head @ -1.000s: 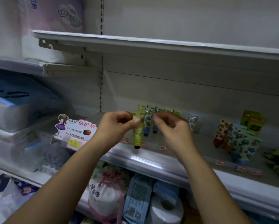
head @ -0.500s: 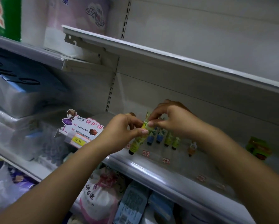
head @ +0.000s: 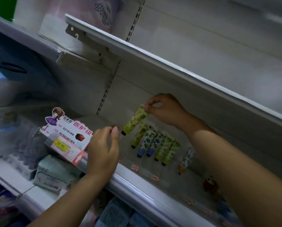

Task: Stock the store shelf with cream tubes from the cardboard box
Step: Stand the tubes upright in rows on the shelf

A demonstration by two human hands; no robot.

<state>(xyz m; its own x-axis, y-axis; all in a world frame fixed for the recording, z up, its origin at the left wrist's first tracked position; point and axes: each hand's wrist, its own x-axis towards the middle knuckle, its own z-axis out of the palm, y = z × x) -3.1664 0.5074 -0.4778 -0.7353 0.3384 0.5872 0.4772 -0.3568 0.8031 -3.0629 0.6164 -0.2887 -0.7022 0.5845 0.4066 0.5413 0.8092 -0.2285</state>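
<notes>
Since half a second ago the left hand (head: 102, 151) has let go of the cream tube (head: 137, 120). The right hand (head: 166, 110) now carries it alone, pinching its crimped top between thumb and fingertips. The tube hangs tilted above the shelf (head: 133, 190), cap pointing toward 7 o'clock, and is not yet set down. The left hand hovers at 8 o'clock of it with loose fingers that hold nothing; its thumb is near the cap but apart from it.

At 4 o'clock of the held tube a row of tubes (head: 153, 145) leans back side by side, about five of them in green and blue prints. A lone tube (head: 186, 159) with orange print stands further along the same way, apart from the row. At 9 o'clock a pink sign (head: 68, 130) rises from the shelf edge.

Stocking looks under way. This tube seems meant for the row's left end, and the row is short against the shelf's length, so most of the work likely lies ahead. The cardboard box is out of view, so how many tubes remain cannot be told.
</notes>
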